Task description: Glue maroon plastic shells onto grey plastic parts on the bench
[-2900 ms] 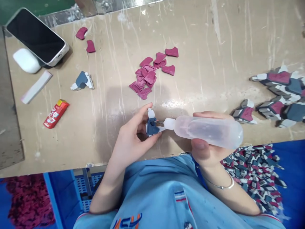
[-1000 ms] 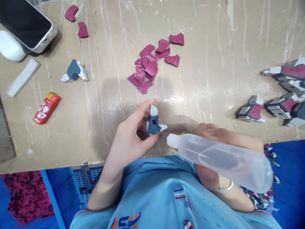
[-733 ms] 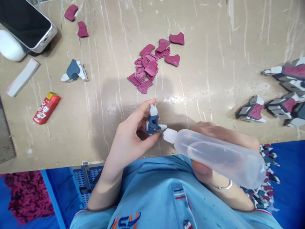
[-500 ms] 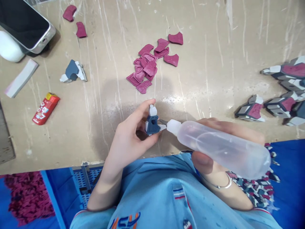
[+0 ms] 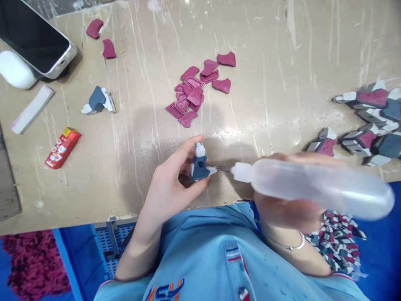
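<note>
My left hand [image 5: 175, 179] pinches a small dark-blue and white plastic part [image 5: 199, 167] just above the table, fingers on its far side and thumb below. In my right hand [image 5: 291, 209] lies a translucent squeeze bottle [image 5: 313, 188] with a white cap and a thin metal needle tip. The needle points left at the part, close to its pale right-hand point; whether they touch I cannot tell. Beyond my left hand lies a loose pile of maroon plastic pieces [image 5: 191, 94]. A similar blue and white part [image 5: 97, 100] rests to the left.
Several assembled parts [image 5: 363, 138] with maroon panels stand at the right. A red lighter [image 5: 62, 147], a pale strip [image 5: 32, 109], a phone [image 5: 37, 37] and a white rounded case [image 5: 16, 70] are at the left. Below the table edge are blue bins with maroon pieces [image 5: 37, 263] and mixed parts [image 5: 338, 242].
My right hand has drawn the bottle to the right, away from the part, and tilted it flatter. The left hand keeps its hold almost in place. The whole view has shifted slightly.
</note>
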`<action>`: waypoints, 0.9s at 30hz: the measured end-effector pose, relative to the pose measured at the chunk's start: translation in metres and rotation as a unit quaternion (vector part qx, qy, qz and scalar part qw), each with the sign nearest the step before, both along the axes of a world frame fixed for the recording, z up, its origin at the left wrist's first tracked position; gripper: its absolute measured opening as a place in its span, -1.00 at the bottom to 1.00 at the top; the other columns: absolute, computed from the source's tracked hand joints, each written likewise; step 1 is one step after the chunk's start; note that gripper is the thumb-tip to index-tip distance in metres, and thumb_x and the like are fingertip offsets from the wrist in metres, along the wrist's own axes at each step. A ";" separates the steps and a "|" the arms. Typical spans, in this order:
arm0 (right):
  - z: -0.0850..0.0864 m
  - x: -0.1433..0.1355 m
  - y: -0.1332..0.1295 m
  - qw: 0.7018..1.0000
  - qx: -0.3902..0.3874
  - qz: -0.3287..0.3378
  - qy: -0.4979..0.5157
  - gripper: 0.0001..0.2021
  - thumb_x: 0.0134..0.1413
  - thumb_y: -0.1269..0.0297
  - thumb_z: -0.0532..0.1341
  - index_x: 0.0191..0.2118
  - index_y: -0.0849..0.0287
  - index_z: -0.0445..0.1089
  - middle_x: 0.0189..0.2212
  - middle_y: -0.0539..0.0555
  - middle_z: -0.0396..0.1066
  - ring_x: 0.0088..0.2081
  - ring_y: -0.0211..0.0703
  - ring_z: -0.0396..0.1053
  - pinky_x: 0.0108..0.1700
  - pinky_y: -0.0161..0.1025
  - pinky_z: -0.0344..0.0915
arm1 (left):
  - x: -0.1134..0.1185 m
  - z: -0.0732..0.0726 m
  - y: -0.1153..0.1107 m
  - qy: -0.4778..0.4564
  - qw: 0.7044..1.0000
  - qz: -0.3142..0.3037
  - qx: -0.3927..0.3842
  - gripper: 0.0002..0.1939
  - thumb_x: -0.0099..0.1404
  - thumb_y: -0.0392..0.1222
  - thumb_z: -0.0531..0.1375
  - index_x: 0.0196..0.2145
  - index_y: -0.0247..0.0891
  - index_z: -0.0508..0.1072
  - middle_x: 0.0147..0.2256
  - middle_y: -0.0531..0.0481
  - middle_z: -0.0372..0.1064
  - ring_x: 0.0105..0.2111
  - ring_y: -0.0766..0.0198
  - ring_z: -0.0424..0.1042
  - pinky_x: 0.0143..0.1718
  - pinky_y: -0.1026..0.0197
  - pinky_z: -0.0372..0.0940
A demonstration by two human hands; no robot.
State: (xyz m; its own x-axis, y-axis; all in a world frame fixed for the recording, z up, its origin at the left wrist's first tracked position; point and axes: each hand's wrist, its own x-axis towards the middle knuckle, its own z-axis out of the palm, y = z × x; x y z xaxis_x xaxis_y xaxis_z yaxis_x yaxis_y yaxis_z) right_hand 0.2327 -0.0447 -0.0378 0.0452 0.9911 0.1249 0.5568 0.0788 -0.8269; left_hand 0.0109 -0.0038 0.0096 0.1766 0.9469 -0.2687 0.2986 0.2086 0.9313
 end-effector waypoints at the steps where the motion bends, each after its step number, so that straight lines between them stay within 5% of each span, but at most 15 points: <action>1: 0.006 0.005 0.011 0.999 0.010 -0.028 0.027 -0.25 0.39 -0.45 -0.29 0.28 -0.18 0.34 -0.21 0.14 0.39 -0.32 0.11 0.45 -0.35 0.06 0.44 | 0.000 0.000 0.000 -0.004 1.000 0.003 -0.003 -0.33 0.27 -0.31 0.41 0.32 -0.08 0.49 -0.17 0.05 0.65 -0.34 0.30 0.61 -0.24 0.29 0.55; 4: 0.023 0.022 0.049 0.982 -0.068 -0.022 0.173 -0.31 0.57 -0.14 -0.34 0.09 -0.03 0.50 -0.36 0.02 0.38 -0.48 -0.15 0.28 -0.48 -0.17 0.25 | 0.001 -0.001 0.000 -0.013 1.000 0.006 -0.010 -0.35 0.28 -0.31 0.40 0.31 -0.10 0.47 -0.18 0.06 0.66 -0.32 0.29 0.63 -0.18 0.27 0.57; 7: 0.036 0.032 0.078 0.923 -0.159 0.049 0.347 -0.46 0.61 0.02 -0.13 -0.16 0.10 0.55 -0.38 -0.02 0.46 -0.40 -0.29 0.34 -0.54 -0.32 0.08 | 0.001 0.000 0.000 -0.014 1.000 0.001 -0.009 -0.37 0.28 -0.29 0.39 0.29 -0.12 0.47 -0.20 0.06 0.66 -0.32 0.29 0.64 -0.17 0.27 0.57; 9: 0.041 0.030 0.084 0.918 -0.164 0.063 0.354 -0.28 0.57 0.05 -0.28 -0.37 0.20 0.52 -0.29 -0.02 0.56 -0.27 -0.34 0.45 -0.54 -0.31 -0.01 | 0.000 0.000 0.000 -0.009 1.000 0.002 -0.010 -0.38 0.29 -0.27 0.39 0.29 -0.12 0.48 -0.21 0.07 0.66 -0.34 0.30 0.62 -0.18 0.27 0.56; 12: 0.048 0.015 0.080 0.957 -0.150 0.074 0.238 -0.19 0.52 0.10 -0.41 -0.33 0.19 0.57 -0.24 0.00 0.61 -0.31 -0.32 0.53 -0.55 -0.30 0.09 | -0.001 -0.001 0.000 -0.005 1.000 0.002 -0.015 -0.36 0.29 -0.26 0.39 0.31 -0.13 0.47 -0.21 0.05 0.66 -0.33 0.28 0.63 -0.16 0.25 0.57; 14: 0.050 0.003 0.080 0.981 -0.092 0.090 0.143 -0.49 0.57 0.07 -0.11 -0.01 0.11 0.58 -0.22 0.07 0.64 -0.34 -0.22 0.55 -0.47 -0.27 0.37 | -0.002 -0.003 0.000 -0.006 1.000 -0.004 -0.014 -0.35 0.30 -0.24 0.39 0.32 -0.14 0.46 -0.20 0.04 0.66 -0.29 0.26 0.65 -0.13 0.24 0.57; 16: 0.050 -0.008 0.091 0.994 -0.006 0.110 0.002 -0.69 0.51 0.17 0.15 0.20 0.10 0.48 -0.03 0.21 0.65 -0.15 0.00 0.60 -0.20 -0.05 0.60 | -0.002 -0.006 -0.001 -0.010 1.000 -0.008 -0.006 -0.35 0.30 -0.22 0.39 0.33 -0.13 0.46 -0.20 0.03 0.66 -0.27 0.24 0.66 -0.12 0.23 0.57; 19: 0.046 -0.017 0.120 0.960 0.051 0.141 -0.239 -0.65 0.45 0.44 0.12 0.20 0.12 0.50 0.28 0.30 0.51 0.20 0.25 0.48 0.20 0.21 0.50 | -0.004 -0.013 -0.003 -0.003 1.000 -0.010 0.004 -0.35 0.31 -0.21 0.38 0.34 -0.11 0.45 -0.18 0.02 0.66 -0.27 0.23 0.66 -0.11 0.21 0.58; 23: 0.040 -0.013 0.141 0.924 0.027 0.168 -0.341 -0.69 0.50 0.42 0.08 0.02 0.14 0.60 -0.02 0.28 0.63 -0.03 0.18 0.53 0.03 0.08 0.51 | -0.006 -0.019 -0.007 0.010 1.000 -0.005 0.006 -0.33 0.32 -0.20 0.38 0.36 -0.10 0.45 -0.18 0.01 0.66 -0.29 0.22 0.65 -0.12 0.19 0.58; 27: 0.039 -0.007 0.123 0.911 0.065 0.176 -0.367 -0.73 0.49 0.37 0.14 0.00 0.24 0.62 -0.15 0.29 0.64 -0.14 0.11 0.55 -0.13 -0.03 0.51 | -0.006 -0.018 -0.007 0.002 1.000 -0.003 -0.013 -0.36 0.34 -0.19 0.36 0.36 -0.10 0.45 -0.17 0.00 0.67 -0.22 0.17 0.68 -0.07 0.16 0.59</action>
